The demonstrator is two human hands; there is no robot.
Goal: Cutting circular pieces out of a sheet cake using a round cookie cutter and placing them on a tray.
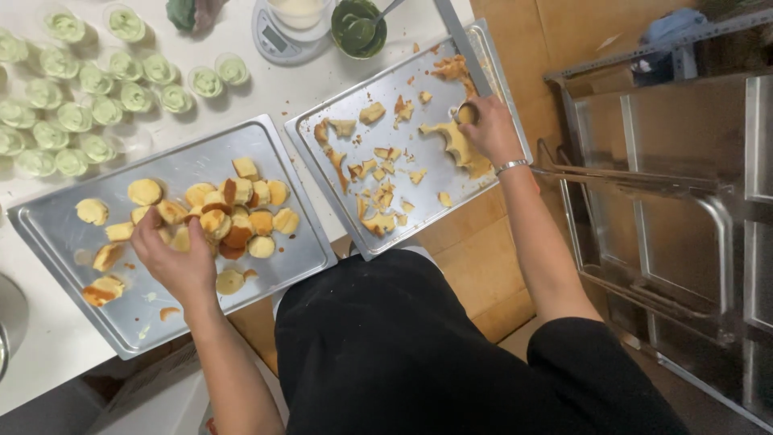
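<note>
My left hand rests on the left metal tray, fingers closed around small round sponge cake pieces in a pile. My right hand presses a small round metal cutter into a flat sheet of sponge cake on the right metal tray. Cake scraps lie scattered over that tray. A bracelet sits on my right wrist.
Several small cups of pale green cream stand on the white counter at the back left. A kitchen scale with a tub and a bowl of green paste are behind the trays. A metal rack stands at right.
</note>
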